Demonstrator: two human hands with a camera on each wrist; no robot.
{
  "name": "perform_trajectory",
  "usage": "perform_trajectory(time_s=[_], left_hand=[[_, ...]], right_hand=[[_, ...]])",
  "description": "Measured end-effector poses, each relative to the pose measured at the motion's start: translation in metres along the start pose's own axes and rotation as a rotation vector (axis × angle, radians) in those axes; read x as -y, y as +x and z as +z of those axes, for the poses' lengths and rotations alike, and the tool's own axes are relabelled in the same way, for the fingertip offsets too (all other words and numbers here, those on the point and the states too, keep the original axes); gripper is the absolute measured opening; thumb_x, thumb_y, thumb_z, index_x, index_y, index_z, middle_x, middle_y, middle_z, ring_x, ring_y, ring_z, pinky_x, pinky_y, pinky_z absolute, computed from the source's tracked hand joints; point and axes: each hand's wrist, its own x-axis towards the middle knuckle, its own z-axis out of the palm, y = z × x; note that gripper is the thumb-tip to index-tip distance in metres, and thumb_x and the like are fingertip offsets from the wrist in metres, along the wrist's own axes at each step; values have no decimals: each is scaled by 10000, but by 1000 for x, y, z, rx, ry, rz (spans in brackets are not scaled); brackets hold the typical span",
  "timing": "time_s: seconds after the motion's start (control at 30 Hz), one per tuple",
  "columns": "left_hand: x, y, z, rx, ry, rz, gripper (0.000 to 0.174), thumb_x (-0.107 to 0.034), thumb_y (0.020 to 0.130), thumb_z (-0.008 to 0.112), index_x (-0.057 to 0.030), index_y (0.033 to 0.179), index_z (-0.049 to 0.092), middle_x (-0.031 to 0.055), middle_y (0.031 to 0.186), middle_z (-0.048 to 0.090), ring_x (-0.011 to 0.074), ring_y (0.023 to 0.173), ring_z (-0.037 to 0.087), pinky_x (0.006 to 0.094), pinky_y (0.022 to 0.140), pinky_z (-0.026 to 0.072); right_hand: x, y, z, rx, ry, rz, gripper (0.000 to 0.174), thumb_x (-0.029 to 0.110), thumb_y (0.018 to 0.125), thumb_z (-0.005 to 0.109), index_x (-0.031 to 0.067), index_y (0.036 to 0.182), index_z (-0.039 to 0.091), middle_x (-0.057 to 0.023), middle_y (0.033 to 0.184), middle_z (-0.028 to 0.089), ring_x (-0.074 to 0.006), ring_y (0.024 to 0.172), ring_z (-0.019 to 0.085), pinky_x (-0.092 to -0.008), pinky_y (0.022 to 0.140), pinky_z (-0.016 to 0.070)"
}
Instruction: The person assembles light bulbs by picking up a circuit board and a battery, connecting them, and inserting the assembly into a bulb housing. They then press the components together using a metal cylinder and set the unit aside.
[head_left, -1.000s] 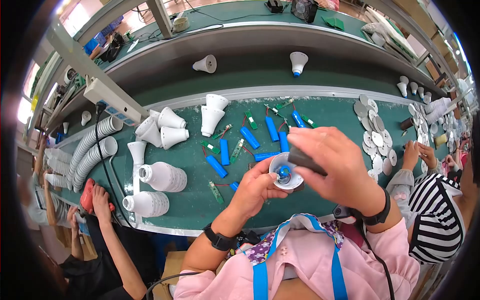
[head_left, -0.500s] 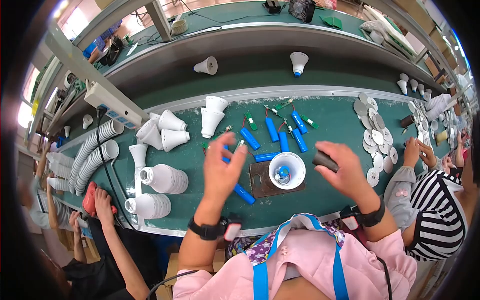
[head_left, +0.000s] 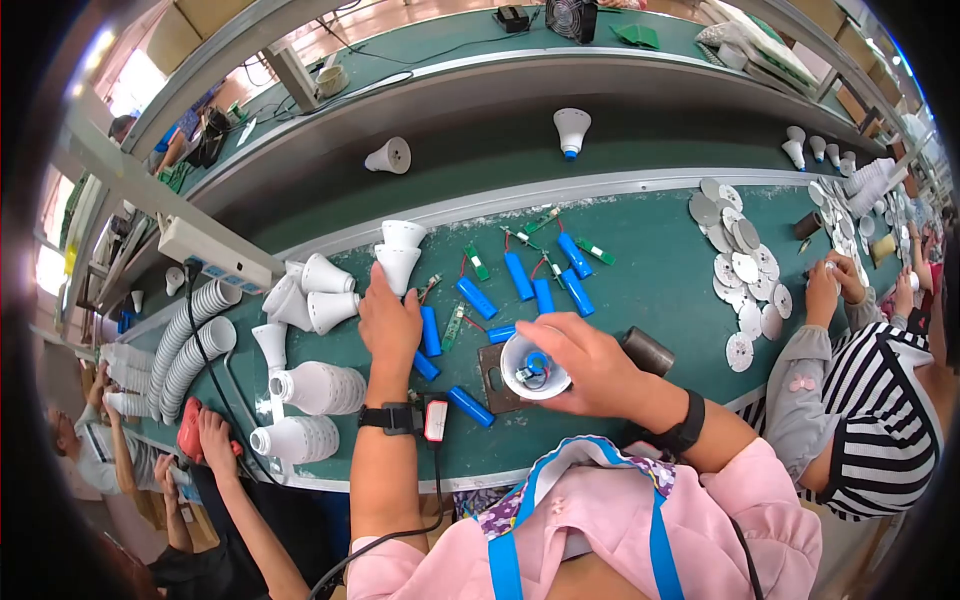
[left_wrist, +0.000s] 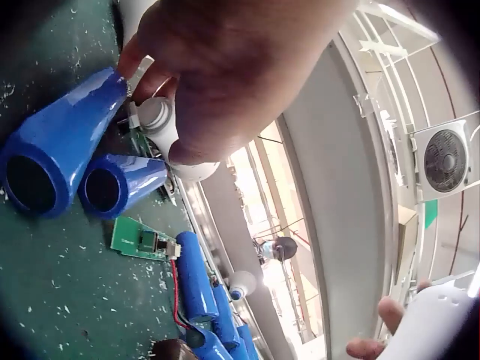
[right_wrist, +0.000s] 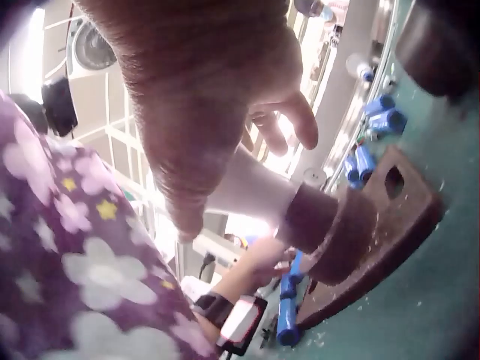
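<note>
In the head view, my left hand (head_left: 390,322) reaches to a white flared housing (head_left: 397,268); the left wrist view shows my thumb and fingers around a housing (left_wrist: 159,120). My right hand (head_left: 598,372) grips the rim of another white housing (head_left: 512,362) with a blue cell (head_left: 537,361) and wires inside. That housing's narrow end stands in a brown ring (right_wrist: 346,238) on a metal base plate (right_wrist: 405,202). To the right of my right hand lies a dark metal cylinder (head_left: 648,352).
Blue cells with green boards (head_left: 477,262) lie behind the plate. Stacked housings (head_left: 318,388) stand at left, metal discs (head_left: 745,268) lie at right. A power strip (head_left: 215,252) and black cable are at left. People sit on both sides.
My right hand has put down the dark cylinder and taken hold of the housing in the ring. After letting go of that housing, my left hand has moved to the housings at the back left.
</note>
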Motion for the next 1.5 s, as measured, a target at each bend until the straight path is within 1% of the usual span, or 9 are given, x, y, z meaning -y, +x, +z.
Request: perform_trajectory(time_s=[0.13, 0.4, 0.5, 0.6, 0.67, 0.73, 1.1, 1.37, 1.5], left_hand=[[7, 0, 4, -33, 38, 27, 588, -227, 781, 586, -60, 1284, 329, 154, 1044, 523, 349, 988, 493, 469, 782, 414], [20, 0, 4, -246, -229, 208, 426, -125, 800, 548, -27, 1199, 434, 192, 1016, 507, 363, 933, 499, 415, 798, 416], [24, -5, -8, -246, -333, 180, 397, -86, 810, 522, -20, 1194, 444, 190, 1037, 487, 334, 937, 495, 375, 781, 422], [23, -14, -22, -226, -411, 120, 393, -65, 812, 508, -20, 1197, 443, 167, 1070, 464, 283, 950, 491, 324, 761, 427], [22, -22, -28, -212, -444, 101, 396, -57, 811, 505, -21, 1200, 440, 151, 1088, 452, 257, 958, 488, 299, 754, 428], [23, -30, -31, -232, -497, 114, 407, -29, 804, 509, -23, 1205, 437, 127, 1105, 433, 208, 966, 478, 269, 760, 424], [24, -69, -43, 95, -1359, -159, 403, -16, 824, 502, -33, 1218, 418, 67, 1025, 549, 107, 796, 549, 221, 678, 466], [1, -86, -45, 393, -1619, -121, 331, -145, 889, 494, -33, 1194, 435, 83, 976, 572, 124, 764, 564, 247, 667, 478], [-13, -92, -44, 540, -1781, -229, 328, -210, 911, 462, -17, 1175, 440, 95, 941, 581, 133, 739, 570, 254, 637, 485]], right_hand=[[-19, -6, -21, -483, 305, 260, 608, 137, 690, 701, -3, 1216, 430, -141, 1112, 523, -204, 957, 541, -322, 844, 441], [-97, -35, -82, -619, 662, 865, 536, 277, 807, 619, -33, 1205, 436, -97, 953, 578, -122, 747, 579, -228, 550, 492], [-125, -47, -99, -476, 70, 980, 619, 397, 769, 625, -39, 1175, 458, -135, 976, 579, -195, 811, 582, -301, 613, 503], [-121, -35, -109, -450, -1310, 483, 586, 376, 703, 671, 17, 1134, 502, -184, 954, 566, -312, 888, 545, -397, 813, 425], [-113, 0, -108, -490, -1308, 307, 491, 343, 699, 674, 69, 1085, 542, -149, 916, 582, -296, 853, 553, -368, 769, 442], [-125, 30, -93, -307, -638, 221, 317, 283, 746, 632, 100, 999, 584, -105, 884, 597, -293, 841, 555, -377, 736, 449], [-162, 104, -36, 324, -803, 264, 172, 218, 742, 616, 68, 825, 599, -127, 836, 555, -312, 825, 558, -416, 703, 462], [-118, 66, -51, -197, -443, 27, 160, 166, 776, 600, 26, 836, 551, -104, 864, 582, -253, 787, 560, -348, 746, 463], [-58, 30, -44, -325, 574, 222, 109, 98, 862, 505, 32, 946, 485, -77, 854, 596, -149, 779, 561, -307, 736, 460]])
